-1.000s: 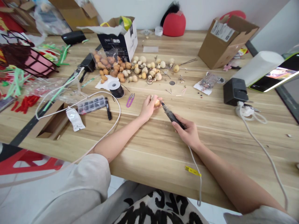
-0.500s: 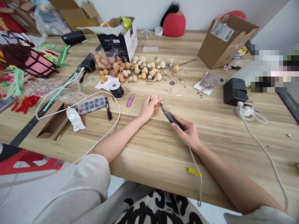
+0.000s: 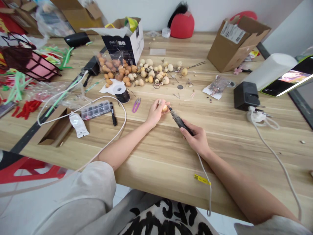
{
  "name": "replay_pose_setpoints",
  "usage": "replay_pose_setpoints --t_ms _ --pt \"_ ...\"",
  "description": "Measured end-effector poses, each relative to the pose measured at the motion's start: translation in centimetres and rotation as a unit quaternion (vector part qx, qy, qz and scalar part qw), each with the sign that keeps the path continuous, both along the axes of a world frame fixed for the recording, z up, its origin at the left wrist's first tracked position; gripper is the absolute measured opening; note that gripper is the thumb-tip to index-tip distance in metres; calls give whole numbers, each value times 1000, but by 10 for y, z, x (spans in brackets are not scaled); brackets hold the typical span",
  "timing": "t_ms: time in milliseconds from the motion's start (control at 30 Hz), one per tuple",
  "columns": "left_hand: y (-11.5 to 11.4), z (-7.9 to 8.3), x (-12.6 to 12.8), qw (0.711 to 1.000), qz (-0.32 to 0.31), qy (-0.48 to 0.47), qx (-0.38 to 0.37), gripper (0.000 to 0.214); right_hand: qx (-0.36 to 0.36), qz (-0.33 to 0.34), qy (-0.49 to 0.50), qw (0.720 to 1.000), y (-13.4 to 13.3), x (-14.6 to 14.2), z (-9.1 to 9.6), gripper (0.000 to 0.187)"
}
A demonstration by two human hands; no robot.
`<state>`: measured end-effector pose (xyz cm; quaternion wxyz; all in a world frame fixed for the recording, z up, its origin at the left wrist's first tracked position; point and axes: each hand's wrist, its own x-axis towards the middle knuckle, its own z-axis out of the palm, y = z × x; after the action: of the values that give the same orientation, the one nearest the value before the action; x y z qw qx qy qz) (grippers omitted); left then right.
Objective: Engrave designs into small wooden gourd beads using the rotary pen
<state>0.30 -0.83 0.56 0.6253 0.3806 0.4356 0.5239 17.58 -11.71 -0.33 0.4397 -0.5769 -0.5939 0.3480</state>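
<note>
My left hand [image 3: 155, 113] is closed round a small pale gourd [image 3: 165, 108], held just above the tabletop; the fingers hide part of it. In my right hand [image 3: 197, 139] is a dark corded rotary tool [image 3: 180, 121], gripped like a pen and slanting up to the left. Its tip stands close to the right of the gourd, with a small gap visible. A white cord [image 3: 204, 173] with a yellow tag [image 3: 201, 179] runs down from the tool over the table edge. Beyond my hands lies a pile of pale gourds [image 3: 156, 73], next to brown ones [image 3: 114, 67].
Purple thread snips [image 3: 136, 105], a black wire spool [image 3: 122, 94], a black marker [image 3: 113, 114] and a compartment case [image 3: 96, 111] lie left of my hands. A white cable [image 3: 124, 122] loops there. At right are a black adapter [image 3: 246, 95], a cardboard box [image 3: 236, 44] and a phone [image 3: 288, 76].
The rotary tool's tip has drawn back slightly to the right, away from the gourd. More of the gourd shows between my left fingers, which stay in about the same place.
</note>
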Motion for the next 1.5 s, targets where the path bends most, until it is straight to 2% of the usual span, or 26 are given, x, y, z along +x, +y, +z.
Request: replay_pose_setpoints --t_ms 767,1033,1267,1433,1500 --pt "0 0 -1 1000 -11 16 3 16 13 15 -10 1000 -1 0 1 45" --pt "1 2 0 1000 4 -15 -27 21 45 62 -18 997 -4 -2 6 40" --pt "3 2 -1 999 4 -29 -43 16 25 20 -22 999 -3 -1 3 44" --pt "2 4 -1 999 -17 -34 -27 16 47 43 -27 998 -3 -2 4 43" --pt "1 5 -1 999 -18 -36 -30 17 48 30 -27 998 -3 -2 3 43"
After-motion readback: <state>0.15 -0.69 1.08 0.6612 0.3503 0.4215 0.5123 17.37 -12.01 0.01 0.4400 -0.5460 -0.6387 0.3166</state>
